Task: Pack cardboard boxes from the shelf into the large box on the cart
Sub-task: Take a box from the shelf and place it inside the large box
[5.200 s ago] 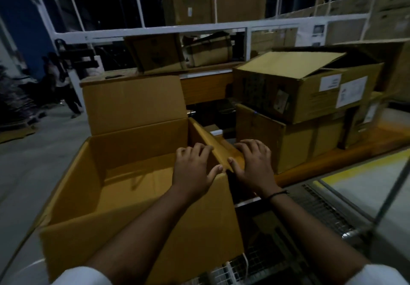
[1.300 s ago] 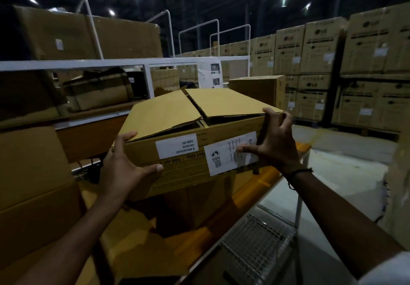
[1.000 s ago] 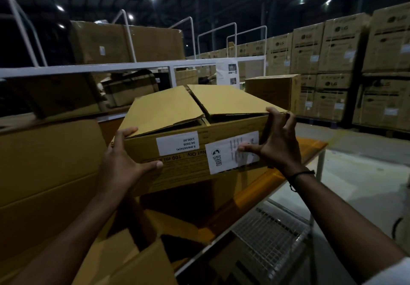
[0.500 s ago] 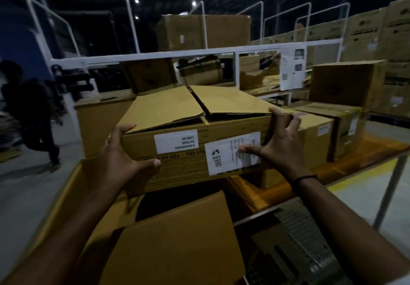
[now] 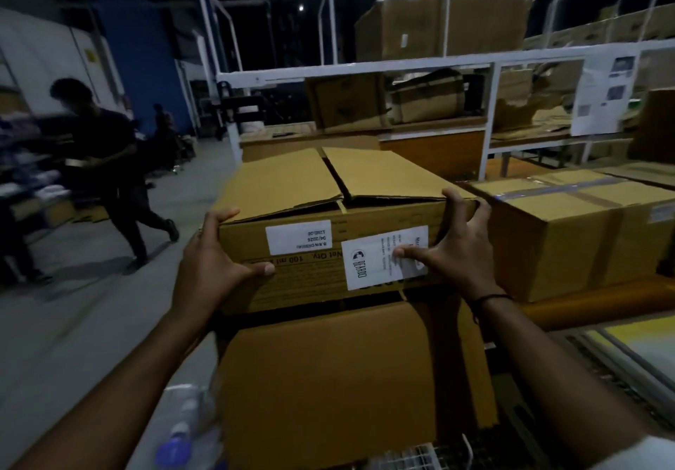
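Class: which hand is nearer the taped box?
Right. The right hand grips the held box at its corner beside the taped box; the left hand grips the opposite corner, farther away.

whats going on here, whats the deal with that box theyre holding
A person is packing boxes. Their left hand and right hand grip the near corners of a labelled cardboard box with loose top flaps, holding it over the large box. It does not look set down inside yet. A taped box sits on the shelf to the right, and another person walks past on the left.
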`<action>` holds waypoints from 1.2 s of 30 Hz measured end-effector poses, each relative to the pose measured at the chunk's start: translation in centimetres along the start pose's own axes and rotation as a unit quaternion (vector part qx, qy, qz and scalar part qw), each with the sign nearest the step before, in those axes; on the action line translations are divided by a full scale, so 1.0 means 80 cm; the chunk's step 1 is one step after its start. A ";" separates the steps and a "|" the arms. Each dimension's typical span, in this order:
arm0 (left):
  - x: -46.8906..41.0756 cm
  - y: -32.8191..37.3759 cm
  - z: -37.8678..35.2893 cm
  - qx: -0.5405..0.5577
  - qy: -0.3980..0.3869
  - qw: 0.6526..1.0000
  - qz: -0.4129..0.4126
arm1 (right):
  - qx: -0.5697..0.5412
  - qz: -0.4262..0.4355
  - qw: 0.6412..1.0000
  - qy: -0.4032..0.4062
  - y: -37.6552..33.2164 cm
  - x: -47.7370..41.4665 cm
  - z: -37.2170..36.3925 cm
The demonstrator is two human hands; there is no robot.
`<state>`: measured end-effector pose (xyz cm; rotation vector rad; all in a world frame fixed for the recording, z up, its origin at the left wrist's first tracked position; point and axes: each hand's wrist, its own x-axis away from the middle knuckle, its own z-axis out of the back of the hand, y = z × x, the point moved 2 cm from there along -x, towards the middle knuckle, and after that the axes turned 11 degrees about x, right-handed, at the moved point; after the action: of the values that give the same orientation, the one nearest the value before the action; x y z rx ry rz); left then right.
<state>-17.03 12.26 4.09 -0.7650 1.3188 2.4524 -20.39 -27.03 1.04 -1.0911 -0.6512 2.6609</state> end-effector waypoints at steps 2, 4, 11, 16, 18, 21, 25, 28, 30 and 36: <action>0.008 -0.024 0.003 -0.002 -0.003 1.000 0.015 | 0.009 -0.006 1.000 -0.012 -0.008 0.013 -0.020; 0.014 -0.042 0.000 -0.005 -0.005 1.000 0.024 | 0.017 -0.015 1.000 -0.017 -0.009 0.027 -0.035; 0.029 -0.055 -0.032 0.001 -0.036 0.998 0.042 | 0.018 -0.077 0.996 -0.049 0.017 0.060 -0.057; 0.071 -0.106 -0.056 -0.065 -0.080 0.993 0.059 | 0.119 -0.003 0.992 -0.052 0.022 0.065 -0.074; 0.072 -0.105 -0.064 -0.118 -0.083 0.989 0.031 | 0.128 0.027 0.991 -0.029 0.018 0.061 -0.075; 0.068 -0.086 -0.080 -0.130 -0.100 0.986 -0.010 | 0.152 0.059 0.986 -0.044 0.002 0.058 -0.083; 0.068 -0.072 -0.108 -0.121 -0.135 0.983 -0.010 | 0.144 0.114 0.982 -0.047 -0.017 0.070 -0.098; 0.071 -0.061 -0.128 -0.121 -0.147 0.982 -0.016 | 0.133 0.134 0.982 0.005 -0.023 0.083 -0.102; 0.073 -0.051 -0.140 -0.116 -0.150 0.982 -0.024 | 0.123 0.146 0.980 0.048 -0.028 0.089 -0.100; 0.074 -0.017 -0.186 -0.099 -0.182 0.976 -0.074 | 0.073 0.180 0.980 0.033 -0.032 0.095 -0.105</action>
<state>-16.47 0.52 -6.90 -0.4076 0.8647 2.4742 -19.83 -19.53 -7.77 -1.3582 -0.2589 2.8945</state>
